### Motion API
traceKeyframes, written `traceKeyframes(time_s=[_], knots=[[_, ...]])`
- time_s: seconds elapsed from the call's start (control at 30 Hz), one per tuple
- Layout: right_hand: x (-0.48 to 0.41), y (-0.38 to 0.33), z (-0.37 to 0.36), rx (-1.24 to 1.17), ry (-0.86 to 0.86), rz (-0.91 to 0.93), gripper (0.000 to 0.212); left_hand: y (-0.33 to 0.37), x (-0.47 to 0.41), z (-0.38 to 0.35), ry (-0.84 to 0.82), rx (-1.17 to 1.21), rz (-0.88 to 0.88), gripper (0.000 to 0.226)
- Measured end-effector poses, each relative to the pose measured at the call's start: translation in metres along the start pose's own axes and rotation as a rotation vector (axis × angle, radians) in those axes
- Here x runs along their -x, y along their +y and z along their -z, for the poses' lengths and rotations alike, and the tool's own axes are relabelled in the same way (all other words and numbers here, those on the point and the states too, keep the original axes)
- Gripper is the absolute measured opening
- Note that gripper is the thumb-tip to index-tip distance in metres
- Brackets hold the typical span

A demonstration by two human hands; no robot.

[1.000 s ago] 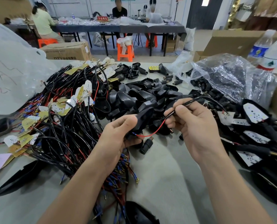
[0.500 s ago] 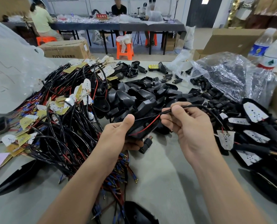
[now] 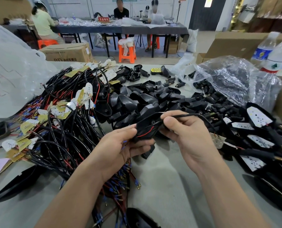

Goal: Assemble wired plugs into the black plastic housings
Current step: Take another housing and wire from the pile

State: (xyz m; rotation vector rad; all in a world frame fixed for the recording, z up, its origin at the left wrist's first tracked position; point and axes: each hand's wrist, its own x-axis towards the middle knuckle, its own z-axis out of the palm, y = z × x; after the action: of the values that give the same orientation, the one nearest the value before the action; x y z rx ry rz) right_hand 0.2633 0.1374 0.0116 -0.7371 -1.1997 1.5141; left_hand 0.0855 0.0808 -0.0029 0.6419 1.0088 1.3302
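Note:
My left hand [image 3: 120, 148] grips a black plastic housing [image 3: 147, 127] from below, just above the table's middle. A red and a black wire [image 3: 146, 133] lie inside the housing, with a blue-tipped end poking out by my left fingers. My right hand [image 3: 188, 137] pinches the black cable [image 3: 186, 115] at the housing's right edge; the cable arcs right to a small white board [image 3: 218, 139]. A loose black plug [image 3: 147, 153] lies on the table under the housing.
A tangle of wired boards [image 3: 54, 122] fills the left. Empty black housings [image 3: 137, 99] are heaped at centre. Finished units [image 3: 259, 129] lie right, beside a plastic bag [image 3: 232, 79] of plugs and two bottles [image 3: 275, 53]. People sit at a far table [image 3: 104, 28].
My right hand moved left and closer to the housing, feeding the wires deeper in. The red wire that hung loose between my hands now lies inside the housing.

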Motion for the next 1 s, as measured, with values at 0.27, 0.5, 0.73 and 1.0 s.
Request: traceKeyframes(time_s=[0.27,0.5,0.73,1.0], knots=[[-0.001,0.004,-0.002,0.034,0.098,0.012,0.026,-0.003,-0.003,0.002,0.174,-0.183,-0.1,0.022],[-0.002,0.009,0.002,-0.036,-0.054,-0.1,0.046,0.001,-0.007,0.006,0.348,-0.052,-0.226,0.021],[-0.009,0.004,0.004,-0.355,0.13,-0.256,0.029,0.018,-0.004,0.017,0.465,0.204,-0.307,0.017],[-0.019,0.003,0.033,-0.92,0.457,-0.382,0.054,0.035,0.001,0.044,0.62,0.374,-0.441,0.016]])
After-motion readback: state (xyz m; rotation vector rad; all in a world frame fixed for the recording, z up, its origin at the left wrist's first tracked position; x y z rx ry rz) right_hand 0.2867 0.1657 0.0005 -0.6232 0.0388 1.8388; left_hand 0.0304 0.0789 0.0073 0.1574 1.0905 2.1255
